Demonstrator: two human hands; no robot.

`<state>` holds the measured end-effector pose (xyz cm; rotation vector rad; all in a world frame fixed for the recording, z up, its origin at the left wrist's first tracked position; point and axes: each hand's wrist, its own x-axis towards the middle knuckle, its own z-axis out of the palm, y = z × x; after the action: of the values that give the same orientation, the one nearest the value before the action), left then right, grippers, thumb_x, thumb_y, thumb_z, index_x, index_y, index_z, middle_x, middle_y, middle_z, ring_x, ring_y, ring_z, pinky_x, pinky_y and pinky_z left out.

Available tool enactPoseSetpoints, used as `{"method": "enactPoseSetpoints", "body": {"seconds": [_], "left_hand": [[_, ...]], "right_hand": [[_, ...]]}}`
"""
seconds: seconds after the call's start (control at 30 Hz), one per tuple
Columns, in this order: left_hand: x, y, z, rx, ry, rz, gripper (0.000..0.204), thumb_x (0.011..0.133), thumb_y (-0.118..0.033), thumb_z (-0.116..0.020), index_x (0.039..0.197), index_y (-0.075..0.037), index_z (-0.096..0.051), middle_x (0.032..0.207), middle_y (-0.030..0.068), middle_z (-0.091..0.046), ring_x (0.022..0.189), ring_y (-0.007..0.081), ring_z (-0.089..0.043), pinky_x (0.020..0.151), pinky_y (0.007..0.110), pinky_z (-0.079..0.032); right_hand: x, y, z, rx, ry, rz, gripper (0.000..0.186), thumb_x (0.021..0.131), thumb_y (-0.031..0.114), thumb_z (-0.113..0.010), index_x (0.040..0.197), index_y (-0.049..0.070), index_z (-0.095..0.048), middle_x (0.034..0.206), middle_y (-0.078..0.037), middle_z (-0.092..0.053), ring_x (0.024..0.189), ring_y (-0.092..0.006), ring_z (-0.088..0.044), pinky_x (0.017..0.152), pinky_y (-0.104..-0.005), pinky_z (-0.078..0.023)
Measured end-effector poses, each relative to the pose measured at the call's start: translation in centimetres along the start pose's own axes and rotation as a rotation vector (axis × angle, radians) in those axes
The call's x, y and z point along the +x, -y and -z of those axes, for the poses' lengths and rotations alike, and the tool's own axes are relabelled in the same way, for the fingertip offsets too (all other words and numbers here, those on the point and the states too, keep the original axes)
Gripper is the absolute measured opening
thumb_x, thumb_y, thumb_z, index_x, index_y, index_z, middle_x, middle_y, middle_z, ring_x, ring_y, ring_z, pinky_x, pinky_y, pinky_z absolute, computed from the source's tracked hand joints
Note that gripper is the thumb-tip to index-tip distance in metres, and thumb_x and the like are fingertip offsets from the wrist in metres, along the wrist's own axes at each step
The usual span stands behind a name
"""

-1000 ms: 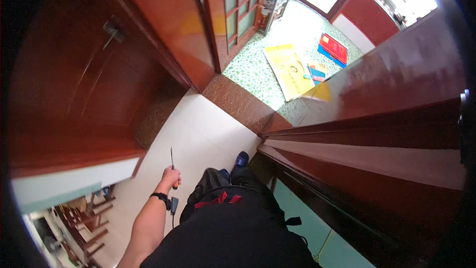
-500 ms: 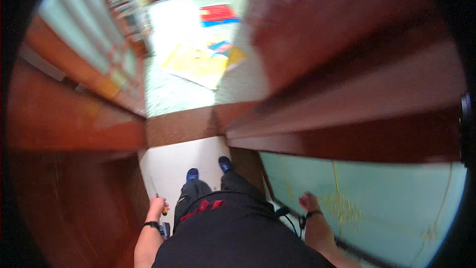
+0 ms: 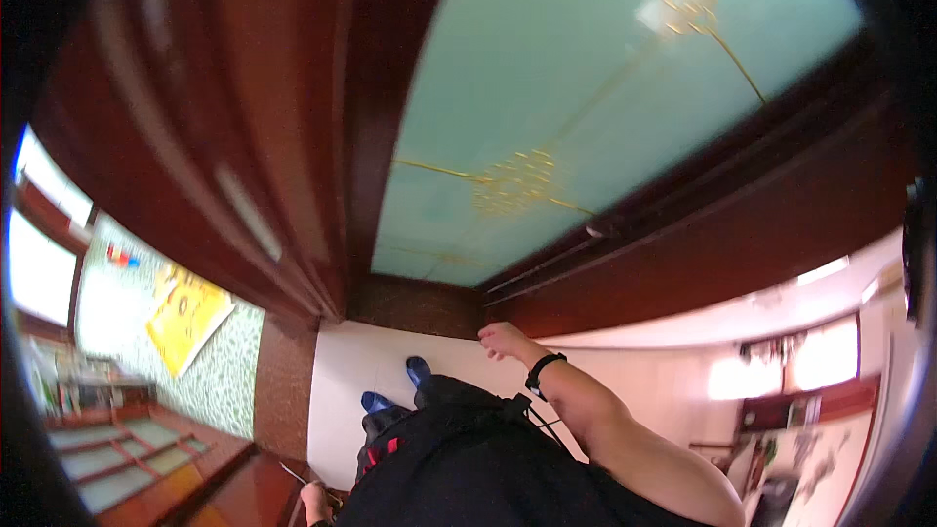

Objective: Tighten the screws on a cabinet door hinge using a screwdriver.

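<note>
Low at the left, my left hand (image 3: 313, 502) is closed on a screwdriver (image 3: 292, 473); its thin metal shaft points up and away, and the handle is mostly covered by the fingers. My right hand (image 3: 502, 341), with a black band on the wrist, reaches forward. Its fingers are apart and loosely bent, holding nothing. Nearest to it is the lower part of a dark red-brown wooden door frame (image 3: 625, 278); whether they touch I cannot tell. Within the frame is a pale green frosted glass panel (image 3: 576, 68) with gold line patterns. A small knob-like piece (image 3: 602, 226) shows on the frame.
A brown threshold (image 3: 283, 390) leads at the left to a room with a yellow mat (image 3: 185, 317) on a patterned floor. Beside it stands a wood-framed glass door (image 3: 132, 464). White floor (image 3: 342, 371) lies under my feet. Another bright room opens at the right.
My view has turned right, so the glass panel is now in front and the doorway is at the left. My right hand has risen toward the frame; the left still holds the screwdriver.
</note>
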<state>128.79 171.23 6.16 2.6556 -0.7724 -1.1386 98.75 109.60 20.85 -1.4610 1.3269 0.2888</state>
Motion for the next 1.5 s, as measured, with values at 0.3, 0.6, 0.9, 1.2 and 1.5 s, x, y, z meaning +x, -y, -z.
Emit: {"method": "enactPoseSetpoints", "body": {"seconds": [0.3,0.6,0.9,1.2,1.5], "left_hand": [[16.4,-1.5,6.6,0.629,0.035,-0.54,0.026,0.082,-0.031,-0.066,0.092,-0.012,-0.079,0.092,0.0131,-0.076,0.084,0.0342,-0.073,0.068,0.047,-0.057],[14.7,-18.8,8.6,-0.209,0.238,0.063,0.033,0.089,-0.036,-0.061,0.092,-0.006,-0.074,0.083,0.0118,-0.074,0.077,0.0305,-0.073,0.066,0.046,-0.056],[9.5,-26.2,4.7,0.078,0.298,-0.206,0.028,0.079,-0.034,-0.07,0.079,-0.007,-0.072,0.075,0.0129,-0.071,0.071,0.0327,-0.071,0.064,0.046,-0.057],[1.9,-18.3,0.9,0.776,0.208,-0.58,0.028,0.069,-0.033,-0.079,0.065,-0.008,-0.07,0.068,0.014,-0.069,0.064,0.0348,-0.069,0.061,0.047,-0.058],[0.2,-13.2,-5.0,-0.52,0.265,0.302,0.005,0.082,-0.015,-0.068,0.084,-0.011,-0.068,0.072,0.0075,-0.07,0.068,0.0262,-0.071,0.058,0.042,-0.055]], "right_hand": [[-6.7,-15.7,1.7,0.322,-0.355,-0.234,0.029,0.09,0.008,-0.059,0.116,0.006,-0.071,0.09,-0.012,-0.073,0.071,-0.0223,-0.074,0.054,-0.0351,-0.058],[-22.2,-17.6,20.4,0.563,-1.616,0.278,0.031,0.098,0.013,-0.057,0.127,0.007,-0.066,0.08,-0.004,-0.061,0.062,-0.0143,-0.066,0.054,-0.0287,-0.053],[-36.5,-11.2,33.3,0.535,-1.766,0.497,0.059,0.093,0.011,-0.056,0.151,0.01,-0.043,0.123,-0.013,-0.058,0.082,-0.0173,-0.064,0.076,-0.0338,-0.055],[-34.9,-13.6,36.7,0.45,-1.605,0.471,0.073,0.094,0.008,-0.066,0.158,0.021,-0.035,0.11,-0.008,-0.063,0.07,-0.0127,-0.062,0.056,-0.0252,-0.053],[-25.1,-20.6,24.9,0.479,-1.601,0.341,0.037,0.101,0.011,-0.048,0.136,0.013,-0.062,0.096,-0.001,-0.064,0.06,-0.0066,-0.05,0.049,-0.0212,-0.043]]}}
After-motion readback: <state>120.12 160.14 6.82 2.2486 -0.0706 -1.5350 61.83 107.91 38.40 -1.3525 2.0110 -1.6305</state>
